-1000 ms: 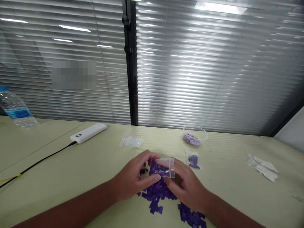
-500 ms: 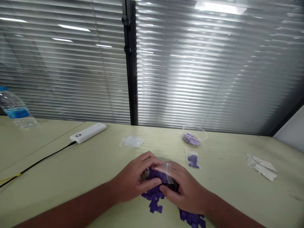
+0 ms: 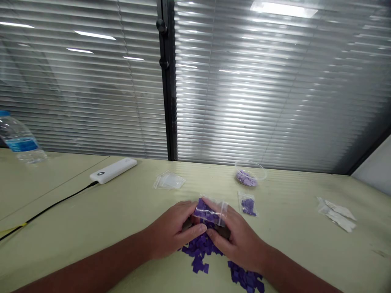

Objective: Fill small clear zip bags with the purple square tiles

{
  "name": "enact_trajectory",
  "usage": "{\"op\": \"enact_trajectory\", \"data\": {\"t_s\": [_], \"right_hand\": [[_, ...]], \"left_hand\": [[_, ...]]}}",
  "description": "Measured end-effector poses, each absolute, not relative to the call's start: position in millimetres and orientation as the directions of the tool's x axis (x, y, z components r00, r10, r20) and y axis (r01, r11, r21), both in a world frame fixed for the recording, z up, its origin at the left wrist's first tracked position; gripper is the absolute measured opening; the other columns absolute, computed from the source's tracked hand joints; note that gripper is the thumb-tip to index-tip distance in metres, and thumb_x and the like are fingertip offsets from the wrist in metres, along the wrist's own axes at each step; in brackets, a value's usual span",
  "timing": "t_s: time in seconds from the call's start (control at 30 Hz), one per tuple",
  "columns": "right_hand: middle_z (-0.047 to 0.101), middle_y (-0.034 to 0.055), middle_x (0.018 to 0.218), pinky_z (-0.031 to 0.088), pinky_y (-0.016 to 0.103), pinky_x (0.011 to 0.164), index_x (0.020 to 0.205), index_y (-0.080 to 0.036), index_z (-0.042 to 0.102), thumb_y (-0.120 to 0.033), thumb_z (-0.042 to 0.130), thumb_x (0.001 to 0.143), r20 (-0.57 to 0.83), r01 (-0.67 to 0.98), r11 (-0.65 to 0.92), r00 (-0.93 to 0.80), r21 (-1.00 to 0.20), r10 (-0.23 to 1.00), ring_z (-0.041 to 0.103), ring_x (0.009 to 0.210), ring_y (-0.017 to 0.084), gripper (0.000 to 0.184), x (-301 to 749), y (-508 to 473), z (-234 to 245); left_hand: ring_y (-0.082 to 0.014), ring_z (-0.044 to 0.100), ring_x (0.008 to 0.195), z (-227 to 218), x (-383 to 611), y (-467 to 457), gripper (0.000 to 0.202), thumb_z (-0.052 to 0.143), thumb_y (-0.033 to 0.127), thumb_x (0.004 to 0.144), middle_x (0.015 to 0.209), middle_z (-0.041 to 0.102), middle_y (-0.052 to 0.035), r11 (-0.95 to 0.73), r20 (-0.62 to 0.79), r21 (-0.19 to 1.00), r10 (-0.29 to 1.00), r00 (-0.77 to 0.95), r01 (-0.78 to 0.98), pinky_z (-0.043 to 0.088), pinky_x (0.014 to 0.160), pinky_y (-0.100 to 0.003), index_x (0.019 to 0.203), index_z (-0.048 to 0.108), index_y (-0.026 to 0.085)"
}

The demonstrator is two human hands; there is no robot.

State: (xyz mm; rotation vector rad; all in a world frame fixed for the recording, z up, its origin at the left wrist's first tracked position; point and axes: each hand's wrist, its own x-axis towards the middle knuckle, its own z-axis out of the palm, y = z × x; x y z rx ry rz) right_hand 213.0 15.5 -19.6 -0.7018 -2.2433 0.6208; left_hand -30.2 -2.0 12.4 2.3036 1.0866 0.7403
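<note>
Right hand [image 3: 240,236] partly hides purple pieces [image 3: 246,278]; bottle [image 3: 23,142] cut off left.

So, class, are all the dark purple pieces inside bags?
No, loose dark purple pieces lie on the table near the right hand.

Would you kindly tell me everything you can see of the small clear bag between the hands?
The small clear bag looks like thin, glossy plastic. Flat purple pieces fill mostly its left part; a strip crosses its right end, though whether that end is sealed is unclear. It lies slantwise between the left hand and right hand, with right-hand fingers visible through it, above loose purple pieces on the table.
</note>
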Motion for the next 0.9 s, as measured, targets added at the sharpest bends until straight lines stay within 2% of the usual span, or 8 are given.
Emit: {"op": "enact_trajectory", "data": {"t_s": [0.1,0.17,0.3,0.43,0.5,0.63,0.8,0.9], "right_hand": [[0.056,0.0100,0.156,0.049,0.046,0.115,0.166,-0.029,0.034,-0.018,0.064,0.094,0.463,0.313,0.741,-0.620,-0.594,0.633,0.057,0.138,0.030,0.079,213.5,14.6,-18.0],[0.055,0.0103,0.157,0.049,0.046,0.115,0.168,-0.029,0.029,-0.019,0.065,0.094,0.449,0.317,0.736,-0.628,-0.598,0.635,0.057,0.138,0.030,0.083,213.6,14.2,-17.5],[0.053,0.0098,0.158,0.047,0.048,0.117,0.170,-0.030,0.023,-0.022,0.066,0.094,0.433,0.337,0.721,-0.620,-0.606,0.654,0.056,0.139,0.031,0.087,213.7,14.2,-18.6],[0.056,0.0089,0.156,0.049,0.046,0.115,0.168,-0.030,0.029,-0.021,0.065,0.095,0.431,0.332,0.731,-0.635,-0.597,0.641,0.057,0.136,0.030,0.082,213.2,13.9,-16.5],[0.059,0.0087,0.152,0.050,0.045,0.113,0.165,-0.030,0.036,-0.020,0.064,0.094,0.441,0.314,0.742,-0.645,-0.592,0.624,0.059,0.133,0.030,0.077,212.8,13.7,-14.1],[0.062,0.0065,0.148,0.051,0.044,0.112,0.162,-0.033,0.040,-0.017,0.064,0.094,0.450,0.295,0.745,-0.645,-0.598,0.617,0.060,0.131,0.028,0.074,212.5,14.0,-11.7],[0.058,0.0058,0.154,0.047,0.043,0.117,0.163,-0.033,0.038,-0.017,0.064,0.094,0.458,0.293,0.748,-0.640,-0.596,0.616,0.057,0.137,0.027,0.076,212.5,14.5,-12.9],[0.060,0.0063,0.151,0.048,0.042,0.116,0.159,-0.033,0.045,-0.017,0.064,0.095,0.460,0.280,0.743,-0.639,-0.608,0.616,0.059,0.135,0.025,0.069,212.3,14.6,-11.9]], "left_hand": [[-0.0233,0.060,0.090,16.0,-29.9,-3.9,0.032,0.050,0.050,0.106,0.096,0.065,-0.0047,-0.547,0.240,0.641,0.809,0.536,0.539,0.050,0.082,-0.033,0.106,0.064,0.020],[-0.0217,0.060,0.087,19.2,-29.6,-5.4,0.030,0.051,0.049,0.106,0.095,0.065,-0.0038,-0.514,0.207,0.668,0.822,0.530,0.537,0.050,0.078,-0.031,0.111,0.061,0.021],[-0.0198,0.062,0.083,24.7,-29.3,-7.8,0.039,0.051,0.046,0.107,0.098,0.067,-0.0028,-0.446,0.143,0.744,0.834,0.533,0.497,0.052,0.075,-0.030,0.139,0.049,0.023],[-0.0231,0.067,0.098,24.6,-29.6,-8.1,0.051,0.052,0.046,0.107,0.118,0.070,-0.0065,-0.416,0.156,0.792,0.845,0.512,0.447,0.056,0.087,-0.034,0.153,0.038,0.028],[-0.0242,0.068,0.099,22.9,-30.1,-7.7,0.056,0.055,0.047,0.106,0.120,0.071,-0.0068,-0.395,0.146,0.794,0.862,0.486,0.462,0.057,0.089,-0.036,0.156,0.035,0.028],[-0.0258,0.068,0.105,19.5,-30.3,-6.3,0.053,0.056,0.046,0.106,0.122,0.071,-0.0066,-0.397,0.150,0.781,0.868,0.473,0.482,0.056,0.092,-0.035,0.153,0.043,0.028],[-0.0241,0.066,0.102,15.6,-29.5,-2.9,0.033,0.051,0.043,0.109,0.115,0.073,-0.0057,-0.501,0.241,0.716,0.831,0.501,0.486,0.053,0.091,-0.033,0.131,0.064,0.024],[-0.0236,0.065,0.108,14.9,-29.7,-1.5,0.030,0.046,0.040,0.111,0.119,0.072,-0.0053,-0.539,0.253,0.692,0.804,0.538,0.481,0.049,0.097,-0.032,0.126,0.067,0.025]]}}
